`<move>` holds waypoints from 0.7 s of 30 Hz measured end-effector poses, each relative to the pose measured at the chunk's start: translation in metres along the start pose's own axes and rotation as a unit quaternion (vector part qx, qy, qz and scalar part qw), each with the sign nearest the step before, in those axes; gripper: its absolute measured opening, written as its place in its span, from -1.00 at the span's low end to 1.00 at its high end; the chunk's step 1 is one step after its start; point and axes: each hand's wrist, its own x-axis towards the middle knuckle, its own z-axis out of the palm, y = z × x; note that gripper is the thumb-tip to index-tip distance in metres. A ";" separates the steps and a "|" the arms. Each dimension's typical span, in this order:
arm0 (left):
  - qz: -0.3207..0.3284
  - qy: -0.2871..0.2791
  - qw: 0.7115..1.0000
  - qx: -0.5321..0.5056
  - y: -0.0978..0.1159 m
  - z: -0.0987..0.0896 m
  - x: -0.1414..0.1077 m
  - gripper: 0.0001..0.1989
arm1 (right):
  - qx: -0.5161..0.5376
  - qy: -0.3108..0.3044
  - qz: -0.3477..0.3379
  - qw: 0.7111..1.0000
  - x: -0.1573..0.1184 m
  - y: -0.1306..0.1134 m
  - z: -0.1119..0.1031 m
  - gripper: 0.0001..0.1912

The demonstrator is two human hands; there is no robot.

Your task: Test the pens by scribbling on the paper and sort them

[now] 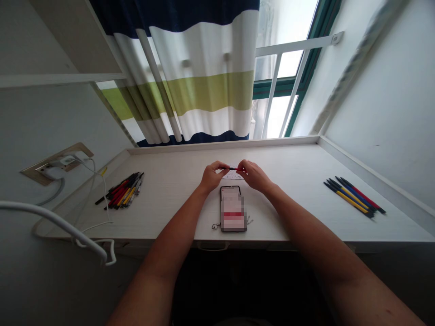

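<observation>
**A:** Since the hands are what count here, what does each one hold?

**B:** The left hand and the right hand pinch one slim pen between their fingertips, one at each end. It is black with a red stretch. Both grips are closed on it.

**A:** Where is the pen?

**B:** Held clear of the surface, just above a white paper slip, near the far side of the worktop. Finer detail on the pen is too small to read from here.

**A:** What lies nearest?

**B:** A phone, just below the hands, its screen blurred. A small dark cord loop lies at its left edge, small pale metal bits at its right.

**A:** Further out?

**B:** To the left, a heap of pens in black, red and yellow, near a wall socket with white cables. Well off to the right, a tidy row of pens in blue, red and yellow. Beyond the worktop, a striped curtain hangs at a window.
</observation>
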 end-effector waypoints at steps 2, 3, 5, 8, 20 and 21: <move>0.004 -0.001 1.000 0.006 0.001 0.000 0.000 -0.91 | -0.021 -0.002 0.004 1.000 0.001 -0.001 -0.002 -0.89; 0.004 -0.002 1.000 0.006 0.000 0.000 0.000 -0.90 | -0.036 -0.005 0.000 0.999 0.001 -0.002 -0.003 -0.85; 0.000 -0.003 1.000 -0.003 0.000 0.000 0.000 -0.89 | -0.062 -0.017 -0.011 0.998 0.000 -0.003 -0.004 -0.79; -0.012 -0.005 1.000 -0.025 -0.002 0.001 0.000 -0.88 | -0.080 -0.047 -0.024 0.995 -0.001 -0.004 0.000 -0.75; -0.020 0.000 1.000 -0.024 0.000 0.001 -0.001 -0.88 | -0.062 -0.039 -0.025 0.997 -0.002 -0.006 0.002 -0.75; -0.022 0.001 0.999 -0.031 0.000 0.001 -0.001 -0.87 | -0.056 -0.038 -0.026 0.997 -0.002 -0.006 0.002 -0.73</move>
